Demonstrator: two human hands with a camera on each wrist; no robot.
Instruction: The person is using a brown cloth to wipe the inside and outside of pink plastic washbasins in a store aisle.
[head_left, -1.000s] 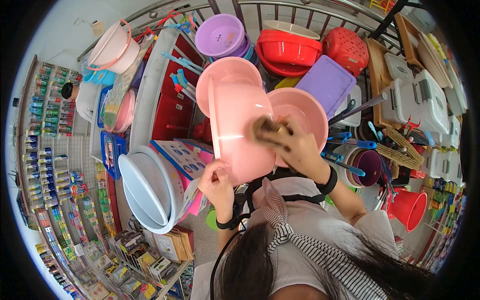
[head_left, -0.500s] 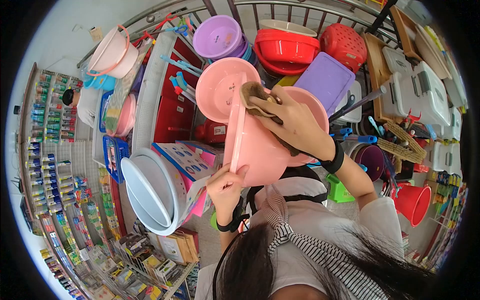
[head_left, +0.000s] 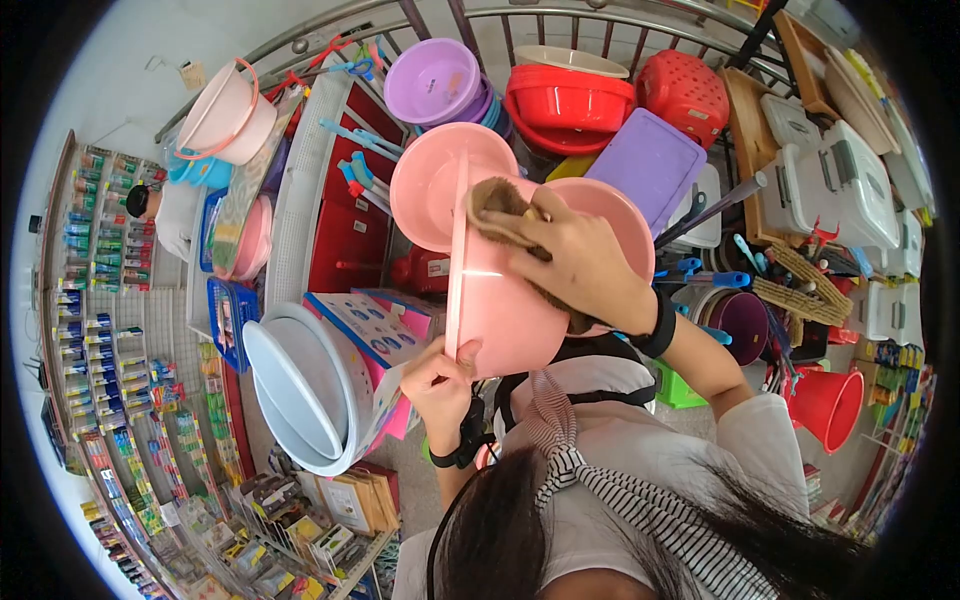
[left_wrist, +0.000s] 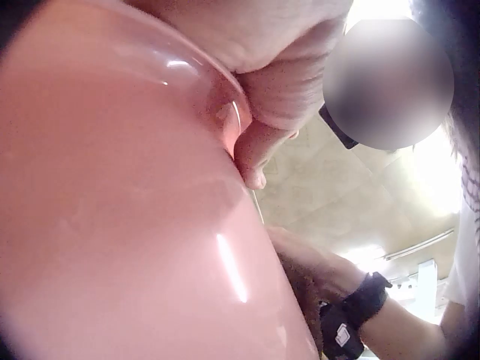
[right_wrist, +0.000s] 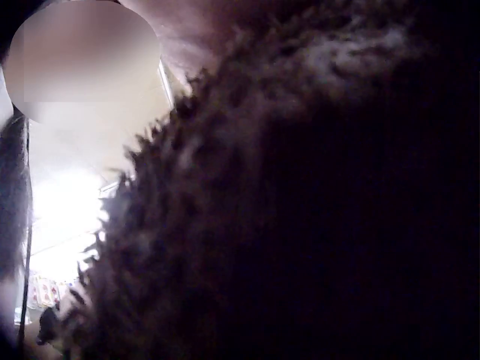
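Observation:
A pink basin (head_left: 500,310) is tilted on its side in front of the body, its rim toward the left. My left hand (head_left: 438,385) grips the rim at its lower end; in the left wrist view the left hand (left_wrist: 262,82) pinches the basin's edge (left_wrist: 150,187). Against the basin's outer wall, near the upper rim, my right hand (head_left: 585,255) holds a brown cloth (head_left: 495,205) with its fingers bent over it. The shaggy cloth (right_wrist: 180,225) fills most of the right wrist view and hides the fingers there.
Two more pink basins (head_left: 440,200) (head_left: 620,225) lie just beyond. Behind are purple basins (head_left: 432,82), red basins (head_left: 570,100) and a purple lid (head_left: 648,168). Light blue tubs (head_left: 300,390) stand left, clear storage boxes (head_left: 840,190) right. A person (head_left: 170,210) is at the far left.
The right hand with the cloth has gone from the basin's middle wall up toward its rim, then slightly down. The basin has turned, its rim shifting right, and the left hand still grips it.

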